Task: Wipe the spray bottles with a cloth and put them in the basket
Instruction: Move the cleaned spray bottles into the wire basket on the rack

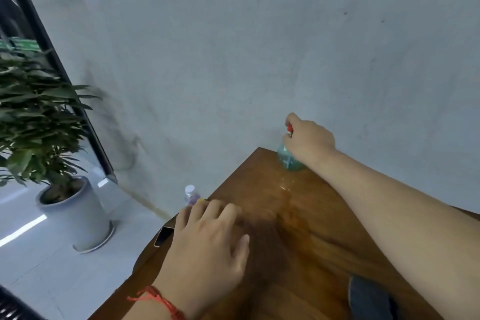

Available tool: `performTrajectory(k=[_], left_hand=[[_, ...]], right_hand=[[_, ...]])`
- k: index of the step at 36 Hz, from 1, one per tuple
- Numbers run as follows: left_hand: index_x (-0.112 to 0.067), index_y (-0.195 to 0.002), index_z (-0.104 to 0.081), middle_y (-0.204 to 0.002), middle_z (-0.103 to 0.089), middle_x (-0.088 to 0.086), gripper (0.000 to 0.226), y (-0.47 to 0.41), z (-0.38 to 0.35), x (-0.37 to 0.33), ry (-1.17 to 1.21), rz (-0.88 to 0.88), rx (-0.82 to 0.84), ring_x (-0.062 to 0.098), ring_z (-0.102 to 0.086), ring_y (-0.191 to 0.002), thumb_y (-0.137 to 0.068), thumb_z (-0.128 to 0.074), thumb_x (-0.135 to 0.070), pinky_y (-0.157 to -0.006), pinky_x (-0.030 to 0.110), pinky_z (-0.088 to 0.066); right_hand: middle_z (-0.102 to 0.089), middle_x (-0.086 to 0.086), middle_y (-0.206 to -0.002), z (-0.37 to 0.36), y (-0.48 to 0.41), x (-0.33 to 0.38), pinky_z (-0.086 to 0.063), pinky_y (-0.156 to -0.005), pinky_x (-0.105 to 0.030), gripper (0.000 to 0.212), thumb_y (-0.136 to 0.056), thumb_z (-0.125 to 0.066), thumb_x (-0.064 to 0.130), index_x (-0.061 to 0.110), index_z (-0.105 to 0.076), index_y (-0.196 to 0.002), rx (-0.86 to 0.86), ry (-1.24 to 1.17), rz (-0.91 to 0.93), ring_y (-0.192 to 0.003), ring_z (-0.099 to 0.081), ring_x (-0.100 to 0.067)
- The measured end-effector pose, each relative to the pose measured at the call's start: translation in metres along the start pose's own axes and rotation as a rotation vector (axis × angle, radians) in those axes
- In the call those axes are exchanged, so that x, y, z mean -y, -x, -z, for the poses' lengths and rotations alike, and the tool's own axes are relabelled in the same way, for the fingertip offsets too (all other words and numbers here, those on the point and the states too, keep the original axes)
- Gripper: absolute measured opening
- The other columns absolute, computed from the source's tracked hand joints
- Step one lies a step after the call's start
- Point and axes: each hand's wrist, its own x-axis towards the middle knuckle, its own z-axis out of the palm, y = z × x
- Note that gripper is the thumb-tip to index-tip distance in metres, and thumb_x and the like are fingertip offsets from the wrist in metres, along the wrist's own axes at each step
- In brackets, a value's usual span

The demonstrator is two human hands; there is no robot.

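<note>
Plainly little of the job is done, as I judge it: no basket shows anywhere, no bottle has been put away, and wiping and stowing both remain. Beyond the right hand [309, 140] and the left hand [207, 236] rises a grey wall [259, 34]; beneath them lies the brown wooden table [298, 241]. Well off to the left of the left hand a potted plant [39, 125] stands on the floor. Under the right forearm lies a dark blue fabric [368, 299], perhaps the cloth, though I cannot tell. The right hand reaches to the table's far corner, its fingers curled round the red-and-white head of the teal spray bottle [287, 161], which stands upright there. The left hand is spread wide and relaxed, low over the table, holding nothing; whether it touches the wood I cannot tell. Just beyond its fingertips stands a small white-capped bottle [190, 193], and just left of it a phone [164, 236] lies at the table's edge.
</note>
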Motion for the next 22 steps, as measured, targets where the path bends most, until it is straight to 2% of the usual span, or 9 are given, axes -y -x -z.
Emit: performTrajectory(k=[4, 7, 10, 13, 17, 20, 22], left_hand=[[-0.046, -0.125, -0.051, -0.128, -0.056, -0.023, 0.048, 0.011, 0.007, -0.002, -0.019, 0.061, 0.063, 0.013, -0.053, -0.123, -0.089, -0.026, -0.065, -0.116, 0.039, -0.039], [-0.048, -0.134, -0.043, -0.138, -0.048, -0.026, 0.036, 0.025, 0.020, -0.009, 0.017, 0.064, 0.036, 0.008, -0.046, -0.131, -0.102, -0.039, -0.062, -0.119, 0.032, -0.035], [-0.048, -0.136, -0.044, -0.133, -0.051, -0.027, 0.035, 0.047, 0.034, -0.011, 0.145, 0.086, -0.009, 0.001, -0.049, -0.127, -0.103, -0.046, -0.059, -0.105, 0.024, -0.043], [-0.047, -0.136, -0.047, -0.127, -0.059, -0.028, 0.039, 0.074, 0.042, -0.004, 0.292, 0.142, -0.050, -0.003, -0.058, -0.119, -0.100, -0.049, -0.062, -0.099, 0.025, -0.051], [-0.047, -0.141, -0.044, -0.127, -0.058, -0.027, 0.043, 0.126, 0.051, 0.008, 0.403, 0.251, -0.145, -0.004, -0.059, -0.113, -0.101, -0.054, -0.058, -0.084, 0.012, -0.046], [-0.050, -0.145, -0.039, -0.129, -0.056, -0.026, 0.046, 0.174, 0.060, 0.018, 0.452, 0.340, -0.210, -0.003, -0.062, -0.112, -0.102, -0.055, -0.058, -0.091, 0.027, -0.058], [-0.051, -0.149, -0.036, -0.127, -0.058, -0.024, 0.051, 0.204, 0.065, 0.025, 0.462, 0.405, -0.244, -0.004, -0.063, -0.108, -0.102, -0.053, -0.060, -0.089, 0.029, -0.061]], right_hand=[[-0.066, -0.001, -0.097, 0.006, 0.038, 0.006, -0.052, -0.066, -0.037, 0.011, -0.103, -0.042, 0.024, 0.031, -0.048, -0.109, 0.001, 0.038, 0.054, -0.080, -0.061, -0.025], [-0.069, 0.008, -0.104, 0.015, 0.078, 0.017, -0.056, -0.070, -0.038, 0.015, -0.103, -0.041, 0.025, 0.036, -0.050, -0.106, -0.042, -0.047, 0.103, -0.080, -0.065, -0.024], [-0.068, 0.017, -0.106, 0.028, 0.120, 0.039, -0.053, -0.068, -0.035, 0.016, -0.104, -0.043, 0.029, 0.041, -0.053, -0.104, -0.059, -0.144, 0.190, -0.080, -0.064, -0.016], [-0.068, 0.020, -0.101, 0.043, 0.162, 0.066, -0.045, -0.066, -0.034, 0.012, -0.103, -0.046, 0.034, 0.042, -0.055, -0.106, -0.057, -0.237, 0.261, -0.084, -0.063, -0.016], [-0.060, 0.029, -0.078, 0.056, 0.224, 0.099, -0.039, -0.062, -0.031, 0.011, -0.103, -0.052, 0.037, 0.047, -0.054, -0.107, -0.028, -0.383, 0.349, -0.071, -0.057, -0.006], [-0.056, 0.047, -0.080, 0.060, 0.273, 0.125, -0.043, -0.061, -0.029, 0.012, -0.105, -0.055, 0.037, 0.049, -0.054, -0.108, 0.024, -0.485, 0.445, -0.069, -0.057, 0.003], [-0.060, 0.038, -0.078, 0.058, 0.303, 0.143, -0.050, -0.064, -0.030, 0.013, -0.105, -0.056, 0.039, 0.050, -0.054, -0.112, 0.040, -0.526, 0.519, -0.071, -0.060, 0.003]])
